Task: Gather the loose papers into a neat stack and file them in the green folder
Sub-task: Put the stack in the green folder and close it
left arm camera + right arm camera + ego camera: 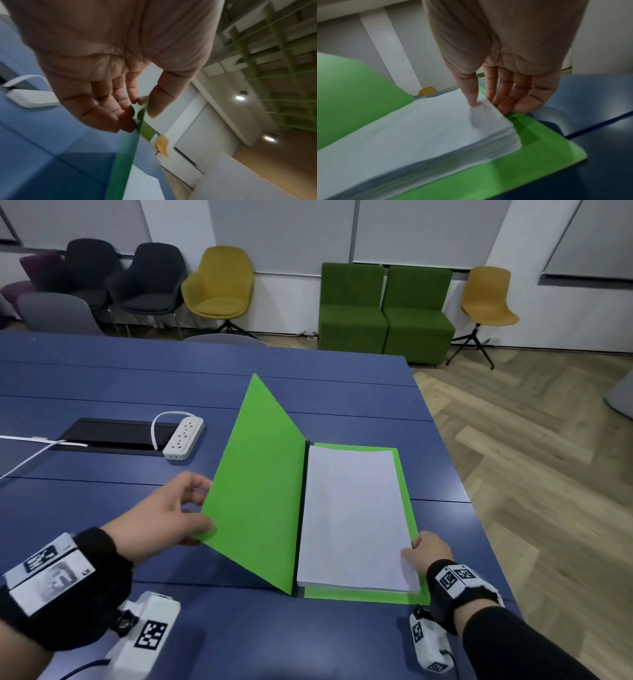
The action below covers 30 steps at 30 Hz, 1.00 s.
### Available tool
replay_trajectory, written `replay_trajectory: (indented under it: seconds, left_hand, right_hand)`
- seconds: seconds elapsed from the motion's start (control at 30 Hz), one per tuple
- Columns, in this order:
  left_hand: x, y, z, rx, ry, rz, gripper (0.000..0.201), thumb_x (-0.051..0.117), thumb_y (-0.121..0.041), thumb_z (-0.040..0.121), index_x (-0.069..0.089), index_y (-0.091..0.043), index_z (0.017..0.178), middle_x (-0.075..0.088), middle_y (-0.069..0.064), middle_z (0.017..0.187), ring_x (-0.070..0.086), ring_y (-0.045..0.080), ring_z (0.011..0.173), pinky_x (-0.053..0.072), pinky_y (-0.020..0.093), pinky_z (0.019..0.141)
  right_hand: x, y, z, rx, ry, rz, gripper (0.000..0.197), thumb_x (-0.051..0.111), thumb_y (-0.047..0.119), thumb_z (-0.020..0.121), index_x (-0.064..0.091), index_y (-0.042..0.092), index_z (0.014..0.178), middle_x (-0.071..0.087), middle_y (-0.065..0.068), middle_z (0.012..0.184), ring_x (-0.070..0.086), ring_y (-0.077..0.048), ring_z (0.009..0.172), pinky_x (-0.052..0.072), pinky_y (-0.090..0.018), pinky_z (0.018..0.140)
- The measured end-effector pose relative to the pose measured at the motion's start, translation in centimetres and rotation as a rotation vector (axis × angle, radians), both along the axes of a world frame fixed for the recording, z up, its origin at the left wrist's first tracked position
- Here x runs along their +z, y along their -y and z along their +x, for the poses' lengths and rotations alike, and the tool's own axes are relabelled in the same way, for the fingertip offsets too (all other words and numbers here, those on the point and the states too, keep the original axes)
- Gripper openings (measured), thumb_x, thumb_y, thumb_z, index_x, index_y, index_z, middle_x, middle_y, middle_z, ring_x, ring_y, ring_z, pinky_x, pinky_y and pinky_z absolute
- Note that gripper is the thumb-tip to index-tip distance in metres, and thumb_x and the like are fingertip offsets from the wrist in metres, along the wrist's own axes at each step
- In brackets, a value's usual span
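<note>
The green folder (260,491) lies open on the blue table (102,392), its left cover raised at a steep angle. My left hand (202,508) pinches that cover's outer edge between thumb and fingers; in the left wrist view the left hand (144,106) meets on the green folder's edge (123,162). A squared stack of white papers (352,515) rests on the folder's right half. My right hand (416,546) is at the stack's near right corner. In the right wrist view the right hand (488,104) has its thumb pressing on the papers (419,128), with straight fingers alongside touching the folder (539,155).
A white power strip (183,439) with its cable lies left of the folder beside a black cable hatch (113,436); the power strip (32,98) also shows near my left hand. The table's right edge runs close beside the folder. Chairs (219,285) line the far wall.
</note>
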<state>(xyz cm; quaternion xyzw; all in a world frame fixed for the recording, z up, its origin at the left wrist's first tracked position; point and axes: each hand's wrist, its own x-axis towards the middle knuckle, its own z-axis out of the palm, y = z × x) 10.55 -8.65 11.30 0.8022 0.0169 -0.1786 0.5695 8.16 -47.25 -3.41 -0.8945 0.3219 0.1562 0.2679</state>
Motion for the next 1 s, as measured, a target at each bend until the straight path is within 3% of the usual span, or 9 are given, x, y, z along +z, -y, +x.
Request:
replay_trajectory:
  seconds: [0.1,0.23,0.33,0.47,0.6,0.8,1.0]
  left_hand:
    - [1.7,3.2,-1.0,-0.122,0.034,-0.033,0.048,0.061,-0.006,0.061,0.050,-0.017,0.106,0.058,0.004,0.096,0.059,0.017,0.060,0.051,0.025,0.050]
    - [2.4,7.0,-1.1,-0.214,0.101,0.001,0.047,0.063,0.005,0.076,0.046,-0.020,0.112,0.054,0.000,0.099,0.056,0.016,0.056,0.051,0.030,0.056]
    - [2.5,9.3,-1.1,-0.268,0.111,0.056,0.053,0.064,-0.013,0.066,0.044,-0.024,0.113,0.053,0.001,0.108,0.055,0.023,0.059,0.054,0.040,0.063]
    - [2.0,13.0,-1.7,-0.317,0.130,0.156,0.060,0.062,-0.027,0.060,0.042,-0.024,0.117,0.048,-0.001,0.116,0.053,0.022,0.057,0.058,0.049,0.073]
    - [0.7,17.4,-2.2,-0.351,0.143,0.230,0.063,0.064,-0.032,0.063,0.040,-0.021,0.121,0.042,0.002,0.125,0.055,0.021,0.074,0.052,0.036,0.079]
    - [-1.3,22.0,-3.0,-0.385,0.156,0.325,0.058,0.070,-0.030,0.074,0.043,-0.018,0.124,0.042,0.002,0.127,0.051,0.019,0.102,0.043,0.029,0.091]
    - [-2.9,24.4,-3.5,-0.367,0.127,0.350,0.052,0.069,-0.031,0.074,0.048,-0.015,0.119,0.052,0.004,0.120,0.054,0.022,0.094,0.043,0.029,0.076]
  right_hand:
    - [-0.4,0.1,-0.1,-0.003,0.014,-0.004,0.011,0.057,0.015,0.081,0.046,0.012,0.079,0.058,-0.007,0.086,0.054,-0.027,0.083,0.041,-0.028,0.068]
    - [-0.8,0.2,-0.1,0.008,0.019,-0.021,0.015,0.060,0.017,0.081,0.046,0.015,0.077,0.057,-0.004,0.084,0.055,-0.026,0.082,0.041,-0.027,0.068]
    - [-1.0,0.3,-0.1,0.022,0.037,-0.013,0.014,0.062,0.017,0.081,0.048,0.014,0.081,0.058,-0.005,0.086,0.053,-0.025,0.081,0.040,-0.027,0.068]
    - [-1.3,0.6,-0.2,-0.018,0.086,0.029,0.021,0.067,0.015,0.075,0.046,0.016,0.073,0.060,-0.006,0.084,0.054,-0.025,0.074,0.041,-0.027,0.063]
    - [-1.3,1.2,-0.5,-0.035,0.147,0.059,0.023,0.072,0.014,0.070,0.050,0.015,0.070,0.060,-0.003,0.076,0.055,-0.024,0.069,0.042,-0.026,0.059]
    - [-1.2,2.1,-0.9,0.014,0.240,0.098,0.016,0.072,0.013,0.071,0.058,0.018,0.065,0.062,0.000,0.066,0.056,-0.023,0.068,0.046,-0.027,0.065]
    - [-0.8,2.7,-1.2,0.000,0.286,0.163,0.014,0.066,0.002,0.076,0.065,0.015,0.070,0.066,-0.009,0.077,0.060,-0.028,0.078,0.050,-0.031,0.074]
